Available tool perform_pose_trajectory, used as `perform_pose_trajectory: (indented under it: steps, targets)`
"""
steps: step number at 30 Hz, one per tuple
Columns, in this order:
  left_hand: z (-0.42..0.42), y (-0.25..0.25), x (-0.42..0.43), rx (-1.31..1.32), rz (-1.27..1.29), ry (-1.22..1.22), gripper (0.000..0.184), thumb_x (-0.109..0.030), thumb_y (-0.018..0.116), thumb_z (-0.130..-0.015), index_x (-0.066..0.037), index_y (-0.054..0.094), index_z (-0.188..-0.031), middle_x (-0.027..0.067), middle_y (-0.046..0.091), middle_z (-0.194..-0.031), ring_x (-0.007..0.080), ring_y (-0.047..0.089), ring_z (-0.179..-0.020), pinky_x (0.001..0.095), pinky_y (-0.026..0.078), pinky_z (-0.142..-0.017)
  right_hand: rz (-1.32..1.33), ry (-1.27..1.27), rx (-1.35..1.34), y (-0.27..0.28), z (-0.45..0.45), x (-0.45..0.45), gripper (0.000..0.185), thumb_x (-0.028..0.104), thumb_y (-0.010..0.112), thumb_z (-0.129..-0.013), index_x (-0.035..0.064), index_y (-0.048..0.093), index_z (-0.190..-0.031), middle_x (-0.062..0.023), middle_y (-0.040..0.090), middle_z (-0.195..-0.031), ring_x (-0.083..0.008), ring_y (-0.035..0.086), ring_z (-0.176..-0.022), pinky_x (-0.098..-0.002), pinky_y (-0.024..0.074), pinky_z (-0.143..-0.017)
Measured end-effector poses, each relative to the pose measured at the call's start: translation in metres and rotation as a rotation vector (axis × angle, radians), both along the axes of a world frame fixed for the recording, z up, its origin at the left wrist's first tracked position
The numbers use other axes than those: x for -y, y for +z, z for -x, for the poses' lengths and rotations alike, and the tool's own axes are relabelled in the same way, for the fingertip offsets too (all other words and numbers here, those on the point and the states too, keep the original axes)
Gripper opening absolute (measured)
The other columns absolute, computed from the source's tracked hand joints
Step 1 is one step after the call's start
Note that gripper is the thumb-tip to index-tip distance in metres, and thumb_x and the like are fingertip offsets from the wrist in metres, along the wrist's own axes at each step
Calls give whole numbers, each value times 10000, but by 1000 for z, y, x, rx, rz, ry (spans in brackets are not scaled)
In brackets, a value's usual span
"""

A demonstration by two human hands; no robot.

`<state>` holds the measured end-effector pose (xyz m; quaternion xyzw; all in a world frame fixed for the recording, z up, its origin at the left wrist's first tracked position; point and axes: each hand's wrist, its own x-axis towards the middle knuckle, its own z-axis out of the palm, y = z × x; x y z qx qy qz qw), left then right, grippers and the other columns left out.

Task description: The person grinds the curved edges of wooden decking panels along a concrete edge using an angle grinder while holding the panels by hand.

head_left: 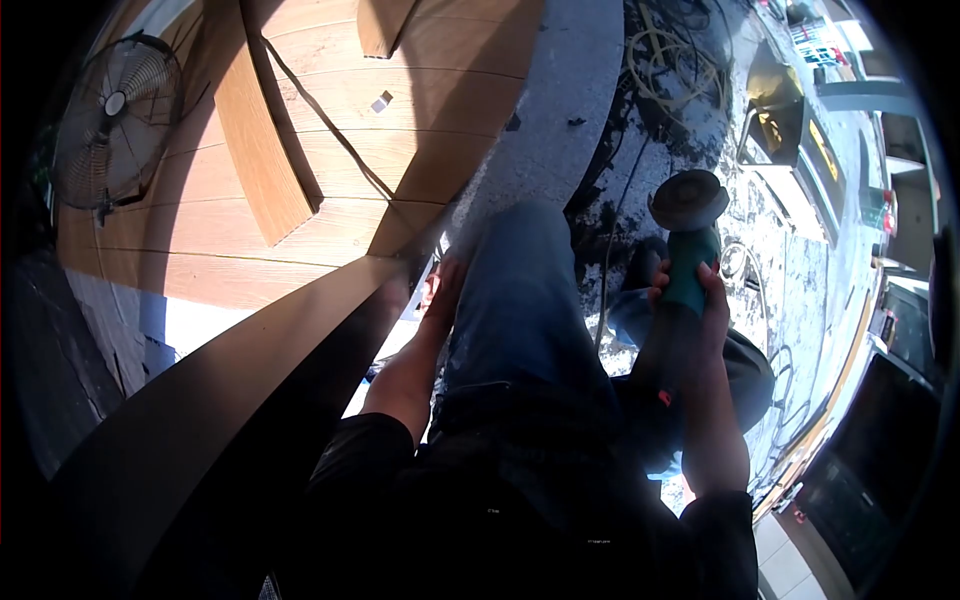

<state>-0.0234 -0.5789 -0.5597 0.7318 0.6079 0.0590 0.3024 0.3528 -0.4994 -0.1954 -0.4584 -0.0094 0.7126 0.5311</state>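
Note:
My right hand (708,300) is wrapped round the body of a green angle grinder (686,265). Its round disc (690,200) sits at the far end, pointing away from me. My left hand (440,284) is beside my knee, at the far end of a long wood-look plank (270,325). The fingers look curled at the plank's edge, though they are partly hidden and blurred. That plank runs from the lower left up to the hand, its near part in dark shadow.
Wood-look boards (330,160) cover a surface at the left, with a loose board (262,150) and a dark cable (335,125) on it. A round fan (115,110) stands at far left. Coiled hoses (675,60) and an open box (775,110) lie on the stained floor (640,160).

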Motion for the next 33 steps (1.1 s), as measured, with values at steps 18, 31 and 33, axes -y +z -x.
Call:
perform_pose_trajectory:
  steps: [18,31,33]
  targets:
    - [5,-7,-5,0,45,-34,557,-218,571,-961,-141,479,-1504,125,416,-1525,323,362,-1453,488,386,-1110,106,33,16,-3,-4,-3,530,353,738,-937,-59,576,-1229,-166,676,-1013,-259,700,-920,-389,607,-890]
    - [3,-9,6,27,70,43,586,-221,566,-961,-158,459,-1534,113,379,-1572,312,324,-1495,491,366,-1135,145,36,151,7,4,-6,514,359,709,-934,-44,569,-1222,-161,667,-1000,-278,678,-918,-404,582,-901]
    - [3,-9,7,32,74,55,591,-221,565,-961,-161,456,-1538,112,374,-1579,310,318,-1502,491,362,-1139,138,32,183,8,6,-7,514,356,710,-936,-44,567,-1224,-159,664,-1004,-276,676,-922,-403,582,-898]
